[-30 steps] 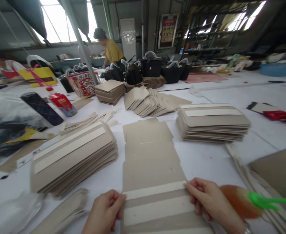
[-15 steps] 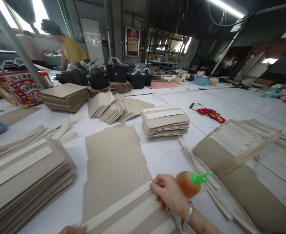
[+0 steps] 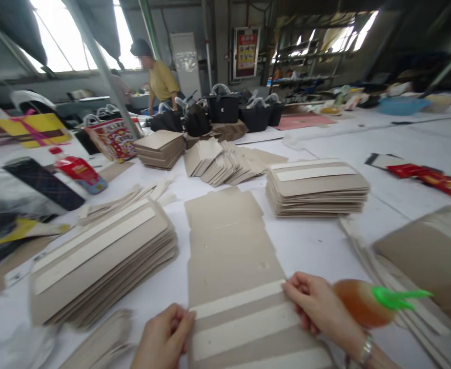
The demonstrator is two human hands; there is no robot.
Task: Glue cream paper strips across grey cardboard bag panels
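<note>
Between my hands a pale strip (image 3: 237,302) lies across a grey-brown board panel (image 3: 231,256). My left hand (image 3: 164,335) pinches the strip's left end, thumb and finger closed on it. At the other end my right hand (image 3: 318,302), with a bracelet at the wrist, has its fingertips closed on the strip. Two more pale strips lie across the board nearer to me. Just right of my right hand rests a squeeze bottle (image 3: 360,302) of amber liquid with a green nozzle, lying on its side.
Stacks of strip-faced panels stand at left (image 3: 102,256) and beyond my right hand (image 3: 318,187). Loose strips (image 3: 398,287) lie by the bottle. Fanned boards (image 3: 225,159), black handbags (image 3: 221,107) and a red-capped bottle (image 3: 78,171) sit farther back. A person in yellow (image 3: 162,82) stands beyond.
The camera view has swung left, so the scene sits farther right and my left hand shows more fully. Both hands stay at the ends of the strip.
</note>
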